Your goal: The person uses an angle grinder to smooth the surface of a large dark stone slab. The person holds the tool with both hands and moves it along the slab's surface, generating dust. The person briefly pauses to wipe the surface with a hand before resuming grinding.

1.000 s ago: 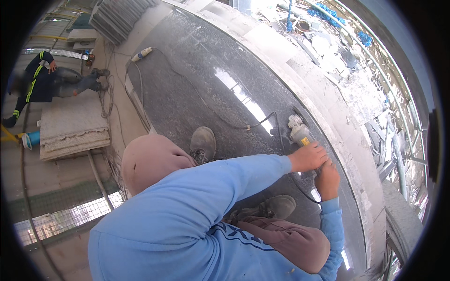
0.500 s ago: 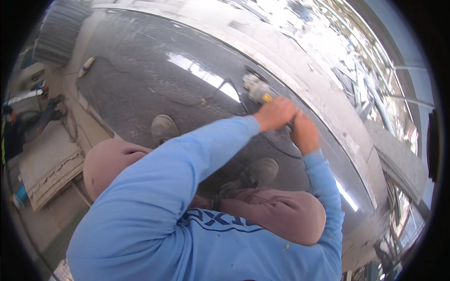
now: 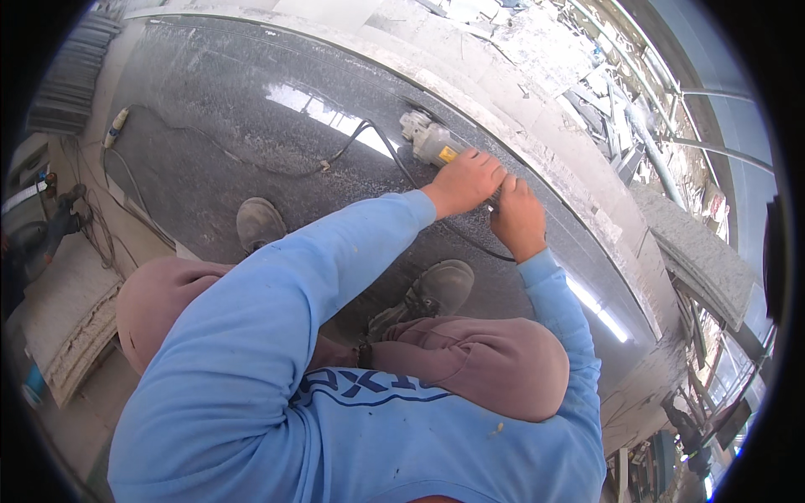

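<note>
Both of my hands are closed around an angle grinder (image 3: 429, 140) with a pale head and a yellow patch. My left hand (image 3: 466, 179) wraps the body behind the head. At the rear end of the tool, my right hand (image 3: 519, 220) grips close behind the left. The disc lies mostly hidden under the head, by the far long edge of a dark polished stone slab (image 3: 201, 92). Whether it touches the stone, I cannot tell. From the tool's rear a black cord (image 3: 381, 138) loops across the slab. I squat on the slab, shoes flat on it.
A cord connector (image 3: 116, 126) lies at the slab's left end. Pale slabs (image 3: 71, 310) stand at the left, with a dark stack (image 3: 69, 71) behind. Beyond the far edge runs a pale dusty ledge (image 3: 545, 138), then stone rubble (image 3: 537, 50). More slabs (image 3: 696, 243) lie at right.
The whole view has shifted, so the scene sits farther left in the picture. Both hands still hold the grinder, which has barely moved along the slab's far edge.
</note>
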`<state>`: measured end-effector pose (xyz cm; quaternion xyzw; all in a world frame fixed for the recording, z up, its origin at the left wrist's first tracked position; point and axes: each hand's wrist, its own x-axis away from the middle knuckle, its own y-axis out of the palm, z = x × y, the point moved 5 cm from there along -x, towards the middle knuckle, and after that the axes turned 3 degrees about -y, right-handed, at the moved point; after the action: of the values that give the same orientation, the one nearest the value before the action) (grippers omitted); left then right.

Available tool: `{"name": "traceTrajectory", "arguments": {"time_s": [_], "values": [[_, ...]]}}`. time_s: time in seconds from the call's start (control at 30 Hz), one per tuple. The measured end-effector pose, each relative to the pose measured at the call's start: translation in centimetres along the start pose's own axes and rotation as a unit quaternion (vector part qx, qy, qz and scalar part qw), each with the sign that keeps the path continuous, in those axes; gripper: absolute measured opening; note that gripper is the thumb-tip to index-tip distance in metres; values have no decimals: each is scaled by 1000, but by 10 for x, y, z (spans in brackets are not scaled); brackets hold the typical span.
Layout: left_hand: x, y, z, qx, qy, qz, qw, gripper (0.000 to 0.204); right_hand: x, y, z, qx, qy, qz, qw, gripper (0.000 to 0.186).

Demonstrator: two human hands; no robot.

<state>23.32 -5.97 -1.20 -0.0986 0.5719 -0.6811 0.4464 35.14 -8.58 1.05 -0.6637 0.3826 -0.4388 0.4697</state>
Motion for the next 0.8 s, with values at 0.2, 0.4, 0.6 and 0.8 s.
{"name": "traceTrajectory", "arguments": {"time_s": [0.2, 0.4, 0.6, 0.8], "values": [[-2, 1, 8, 23, -6, -16, 1000, 12, 6, -7, 5, 15, -3, -11, 1000, 35], [0, 3, -6, 33, -21, -37, 999, 18, -8, 3, 1, 34, -10, 7, 999, 24], [3, 5, -20, 33, -30, -40, 998, 18, -23, 15, -2, 31, -21, 1, 999, 23], [-4, 0, -6, 45, -29, -30, 998, 14, -11, -10, -1, 14, 3, -33, 999, 26]]}}
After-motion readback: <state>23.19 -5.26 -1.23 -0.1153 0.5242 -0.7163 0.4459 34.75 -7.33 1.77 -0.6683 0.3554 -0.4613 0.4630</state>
